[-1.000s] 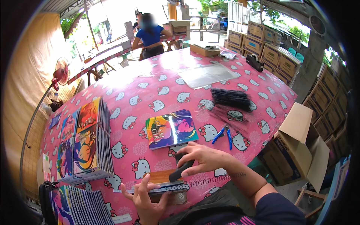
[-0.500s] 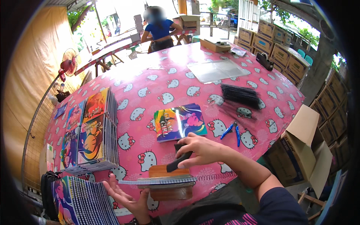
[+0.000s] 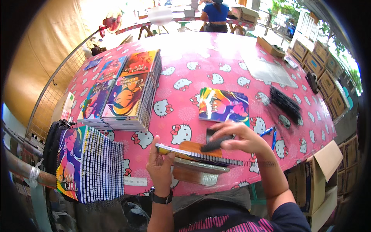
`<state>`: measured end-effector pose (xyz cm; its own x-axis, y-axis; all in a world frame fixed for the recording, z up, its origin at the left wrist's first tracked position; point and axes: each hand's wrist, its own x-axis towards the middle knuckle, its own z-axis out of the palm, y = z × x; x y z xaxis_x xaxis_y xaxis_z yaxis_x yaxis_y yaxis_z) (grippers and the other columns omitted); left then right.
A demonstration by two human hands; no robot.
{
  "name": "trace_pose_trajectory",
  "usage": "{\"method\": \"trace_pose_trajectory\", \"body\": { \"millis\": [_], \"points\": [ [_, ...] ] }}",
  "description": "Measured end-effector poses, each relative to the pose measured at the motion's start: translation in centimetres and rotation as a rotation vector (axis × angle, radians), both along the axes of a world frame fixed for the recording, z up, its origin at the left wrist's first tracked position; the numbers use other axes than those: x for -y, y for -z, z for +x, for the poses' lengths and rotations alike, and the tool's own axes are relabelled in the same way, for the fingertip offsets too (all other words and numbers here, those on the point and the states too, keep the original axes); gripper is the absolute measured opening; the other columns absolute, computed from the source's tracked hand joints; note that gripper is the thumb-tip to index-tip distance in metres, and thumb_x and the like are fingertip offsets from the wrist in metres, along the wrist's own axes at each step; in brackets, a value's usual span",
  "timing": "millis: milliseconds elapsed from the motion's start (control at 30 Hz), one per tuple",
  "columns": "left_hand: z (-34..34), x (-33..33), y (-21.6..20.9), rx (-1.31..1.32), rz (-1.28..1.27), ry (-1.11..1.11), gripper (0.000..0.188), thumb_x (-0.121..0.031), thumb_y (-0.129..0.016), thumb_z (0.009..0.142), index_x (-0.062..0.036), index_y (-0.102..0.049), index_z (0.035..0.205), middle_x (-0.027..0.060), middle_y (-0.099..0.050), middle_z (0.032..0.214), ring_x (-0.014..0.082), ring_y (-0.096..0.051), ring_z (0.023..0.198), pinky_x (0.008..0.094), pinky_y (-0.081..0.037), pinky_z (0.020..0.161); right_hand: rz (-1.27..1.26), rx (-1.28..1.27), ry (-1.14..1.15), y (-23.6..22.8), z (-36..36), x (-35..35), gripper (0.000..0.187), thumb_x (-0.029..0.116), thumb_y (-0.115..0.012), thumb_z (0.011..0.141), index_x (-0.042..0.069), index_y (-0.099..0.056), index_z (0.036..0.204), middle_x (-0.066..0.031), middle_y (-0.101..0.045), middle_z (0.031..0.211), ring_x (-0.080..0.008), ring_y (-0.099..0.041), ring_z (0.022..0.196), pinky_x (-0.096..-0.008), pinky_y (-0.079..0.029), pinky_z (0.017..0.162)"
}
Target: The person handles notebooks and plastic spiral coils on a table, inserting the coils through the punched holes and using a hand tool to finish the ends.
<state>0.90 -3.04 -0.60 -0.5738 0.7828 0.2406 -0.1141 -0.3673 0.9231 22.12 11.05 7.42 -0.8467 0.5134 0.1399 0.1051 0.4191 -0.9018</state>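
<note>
My left hand (image 3: 159,164), with a watch on its wrist, pinches the left end of a notebook (image 3: 176,150) held spine up. A dark spiral coil (image 3: 259,163) runs through the spine and sticks out past its right end. My right hand (image 3: 241,137) grips a black block-like tool (image 3: 216,144) just above the spine; I cannot make out its exact kind. Below the notebook lies a brown wooden block (image 3: 191,174), partly covered with clear plastic. Just beyond my right hand, a colourful notebook (image 3: 224,104) lies flat on the table.
Stacked notebooks (image 3: 127,92) stand at left, with a leaning row of coil-bound notebooks (image 3: 102,166) nearer me. Black coils (image 3: 285,104), blue-handled pliers (image 3: 274,138) and a clear plastic sheet (image 3: 266,71) lie at right. An open carton (image 3: 309,181) stands beside the table. Another person (image 3: 216,17) is at the back.
My left hand has moved from open beside the notebook to pinching its left end, and the notebook is now tilted. My right hand still holds the black tool. The view has shifted.
</note>
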Motion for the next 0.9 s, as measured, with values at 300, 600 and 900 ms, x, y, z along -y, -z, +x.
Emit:
{"method": "trace_pose_trajectory", "body": {
  "millis": [300,600,900],
  "points": [
    [-0.1,-0.3,1.1,0.043,0.048,0.018,0.059,0.001,-0.066,0.083,0.0058,-0.040,0.136,0.0079,-0.051,0.117,0.0138,-0.051,0.105,0.0300,-0.043,0.091,-0.206,-0.208,-0.288,-0.2,-2.2,-0.3,0.042,0.038,-0.068,0.083,0.002,-0.068,0.106,-0.0189,-0.063,0.111,-0.0264,-0.055,0.111,-0.0355,-0.044,0.090],
    [0.5,0.0,0.5,0.117,0.065,-0.031,0.047,-0.009,-0.062,0.091,0.0021,-0.047,0.133,0.0044,-0.058,0.108,0.0077,-0.053,0.091,0.0211,-0.044,0.076,0.345,0.228,0.053,0.9,-4.6,-0.5,0.043,0.037,-0.067,0.084,0.002,-0.067,0.109,-0.0180,-0.059,0.118,-0.0272,-0.053,0.112,-0.0383,-0.040,0.096],
    [-0.6,0.2,2.0,0.021,0.067,-0.119,0.035,-0.007,-0.059,0.092,-0.0025,-0.056,0.127,0.0003,-0.058,0.098,0.0067,-0.051,0.085,0.0215,-0.043,0.072,-0.036,-0.091,-0.197,-0.8,-5.8,-0.1,0.041,0.037,-0.065,0.084,0.006,-0.067,0.111,-0.0195,-0.059,0.119,-0.0295,-0.054,0.112,-0.0396,-0.041,0.094]
  ]
}}
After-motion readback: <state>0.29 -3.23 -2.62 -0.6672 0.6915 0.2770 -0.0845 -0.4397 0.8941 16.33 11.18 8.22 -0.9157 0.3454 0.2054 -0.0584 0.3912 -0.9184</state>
